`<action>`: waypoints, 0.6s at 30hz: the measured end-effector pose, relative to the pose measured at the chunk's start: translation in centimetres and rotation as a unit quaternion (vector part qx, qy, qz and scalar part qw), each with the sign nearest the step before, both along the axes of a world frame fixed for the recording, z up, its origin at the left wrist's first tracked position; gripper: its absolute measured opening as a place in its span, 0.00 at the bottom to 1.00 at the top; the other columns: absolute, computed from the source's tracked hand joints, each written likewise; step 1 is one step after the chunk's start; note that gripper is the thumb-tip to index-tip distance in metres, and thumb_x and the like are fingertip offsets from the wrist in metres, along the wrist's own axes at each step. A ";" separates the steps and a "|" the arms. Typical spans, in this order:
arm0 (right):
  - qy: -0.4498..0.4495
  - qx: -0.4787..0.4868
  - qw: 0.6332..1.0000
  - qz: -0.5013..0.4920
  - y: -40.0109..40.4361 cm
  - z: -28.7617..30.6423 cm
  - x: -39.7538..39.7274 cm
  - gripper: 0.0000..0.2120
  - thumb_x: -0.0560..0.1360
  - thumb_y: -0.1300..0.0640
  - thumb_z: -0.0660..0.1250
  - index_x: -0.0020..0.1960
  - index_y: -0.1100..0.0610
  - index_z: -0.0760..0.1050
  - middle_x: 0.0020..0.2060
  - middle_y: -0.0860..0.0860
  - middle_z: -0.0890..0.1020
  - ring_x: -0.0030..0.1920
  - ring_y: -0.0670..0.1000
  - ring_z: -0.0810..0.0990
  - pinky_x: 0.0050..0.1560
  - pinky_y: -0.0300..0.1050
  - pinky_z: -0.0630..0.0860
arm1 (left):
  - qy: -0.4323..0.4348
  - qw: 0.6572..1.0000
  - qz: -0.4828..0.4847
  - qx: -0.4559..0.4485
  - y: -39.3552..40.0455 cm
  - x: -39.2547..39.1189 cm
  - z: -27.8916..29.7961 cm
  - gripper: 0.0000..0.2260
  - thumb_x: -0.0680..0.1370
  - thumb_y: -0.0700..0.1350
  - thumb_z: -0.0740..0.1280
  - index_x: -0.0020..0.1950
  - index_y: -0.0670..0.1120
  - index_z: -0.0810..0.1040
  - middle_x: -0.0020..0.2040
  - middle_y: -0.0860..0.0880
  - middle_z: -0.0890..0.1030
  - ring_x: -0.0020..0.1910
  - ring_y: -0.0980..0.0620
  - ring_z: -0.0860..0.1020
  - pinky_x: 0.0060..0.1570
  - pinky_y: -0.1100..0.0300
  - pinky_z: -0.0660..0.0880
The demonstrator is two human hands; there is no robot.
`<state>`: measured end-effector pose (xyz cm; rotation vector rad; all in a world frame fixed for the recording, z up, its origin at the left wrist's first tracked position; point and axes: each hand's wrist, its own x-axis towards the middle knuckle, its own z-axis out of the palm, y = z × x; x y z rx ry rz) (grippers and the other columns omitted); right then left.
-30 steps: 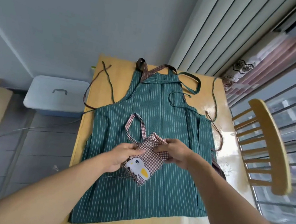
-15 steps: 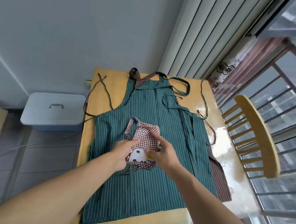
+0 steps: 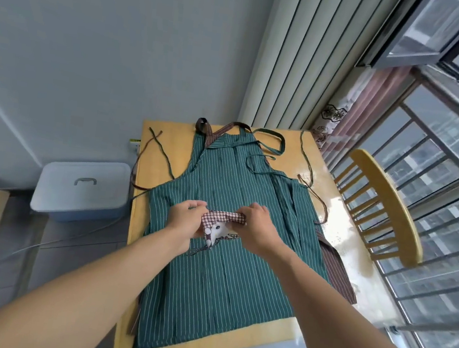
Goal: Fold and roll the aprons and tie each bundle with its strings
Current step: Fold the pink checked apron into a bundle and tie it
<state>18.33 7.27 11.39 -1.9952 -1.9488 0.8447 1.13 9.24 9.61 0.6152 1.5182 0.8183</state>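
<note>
We roll the small checked apron (image 3: 223,222).
Both hands (image 3: 187,217) (image 3: 256,226) grip it mid-frame; next, probably, tying its strings.

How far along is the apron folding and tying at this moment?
Done: no tied bundle is in view. In hand: the left hand and right hand grip the small brown-checked apron, bunched into a compact fold, its strings not visibly tied. Left: the large green striped apron lies flat and unfolded on the wooden table, with a brown striped apron beneath it.
</note>
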 end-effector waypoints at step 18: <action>0.407 -0.093 0.896 -0.150 1.8 4.7 1.6 0.18 0.81 0.49 0.68 0.59 0.64 0.80 0.54 0.59 0.86 0.53 0.57 0.84 0.57 0.51 0.78 | 0.020 0.958 -0.237 0.159 2.1 0.3 4.7 0.14 0.79 0.48 0.72 0.62 0.48 0.76 0.59 0.47 0.83 0.56 0.48 0.82 0.64 0.45 0.76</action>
